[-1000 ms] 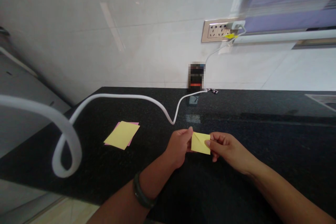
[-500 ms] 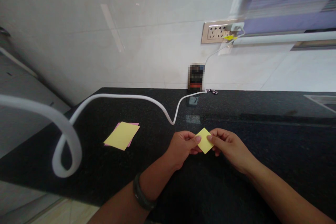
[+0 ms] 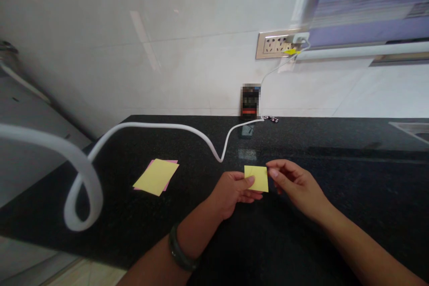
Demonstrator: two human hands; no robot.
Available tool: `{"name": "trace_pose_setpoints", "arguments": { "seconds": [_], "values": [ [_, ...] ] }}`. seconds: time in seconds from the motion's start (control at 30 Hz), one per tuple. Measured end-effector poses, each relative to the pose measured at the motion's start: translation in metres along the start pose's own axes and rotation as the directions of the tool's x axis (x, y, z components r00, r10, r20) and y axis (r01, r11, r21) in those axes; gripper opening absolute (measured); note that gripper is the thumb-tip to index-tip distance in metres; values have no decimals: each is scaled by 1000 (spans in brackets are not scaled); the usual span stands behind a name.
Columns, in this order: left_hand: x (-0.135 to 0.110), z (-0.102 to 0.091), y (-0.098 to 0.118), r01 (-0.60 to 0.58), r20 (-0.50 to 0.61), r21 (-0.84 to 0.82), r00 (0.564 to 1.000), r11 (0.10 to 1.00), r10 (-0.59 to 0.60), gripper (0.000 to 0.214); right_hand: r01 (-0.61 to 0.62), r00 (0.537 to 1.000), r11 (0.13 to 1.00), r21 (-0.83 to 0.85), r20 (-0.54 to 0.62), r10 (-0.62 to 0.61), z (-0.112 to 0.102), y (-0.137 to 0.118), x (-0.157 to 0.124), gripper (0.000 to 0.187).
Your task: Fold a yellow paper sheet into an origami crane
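The step in hand appears to be the handling of a small yellow paper square (image 3: 260, 179), held up over the black granite countertop (image 3: 362, 178), near its middle and in front of the back edge. The left hand (image 3: 231, 194) pinches it, thumb flat on its face and fingers beneath; the right hand (image 3: 298, 187) is at its right side, thumb and forefinger loosely curled by the upper right corner, and I cannot tell whether they touch the paper. A faint line shows near the left thumb, perhaps a crease. The next move seems to call for a light, exact pinch by the right fingers on that free side, with the left thumb holding firm. Toward the left edge lie a larger yellow sheet (image 3: 156, 177) and a pink sheet (image 3: 167, 184) partly under it, well apart from the hands. A white flexible tube (image 3: 167, 125) crosses the left side and dips just behind the left hand, limiting room there; the countertop to the right of the right hand offers more open room.
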State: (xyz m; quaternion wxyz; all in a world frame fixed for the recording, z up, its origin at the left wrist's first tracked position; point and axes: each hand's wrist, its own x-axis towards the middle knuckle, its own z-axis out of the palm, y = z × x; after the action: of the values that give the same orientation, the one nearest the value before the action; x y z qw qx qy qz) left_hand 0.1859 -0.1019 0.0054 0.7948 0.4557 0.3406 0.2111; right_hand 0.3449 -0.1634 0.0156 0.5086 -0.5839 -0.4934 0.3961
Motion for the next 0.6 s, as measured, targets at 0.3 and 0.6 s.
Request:
{"name": "trace_pose_setpoints", "arguments": {
  "seconds": [0.3,0.6],
  "values": [
    [1,-5,1,47,103,-161,994,986,-30,26,-38,988,975,218,153,5,1,0,-2,20],
    [0,-6,2,64,137,-190,990,980,-38,26,-89,982,959,269,187,39,3,2,-4,17]
  ]
}}
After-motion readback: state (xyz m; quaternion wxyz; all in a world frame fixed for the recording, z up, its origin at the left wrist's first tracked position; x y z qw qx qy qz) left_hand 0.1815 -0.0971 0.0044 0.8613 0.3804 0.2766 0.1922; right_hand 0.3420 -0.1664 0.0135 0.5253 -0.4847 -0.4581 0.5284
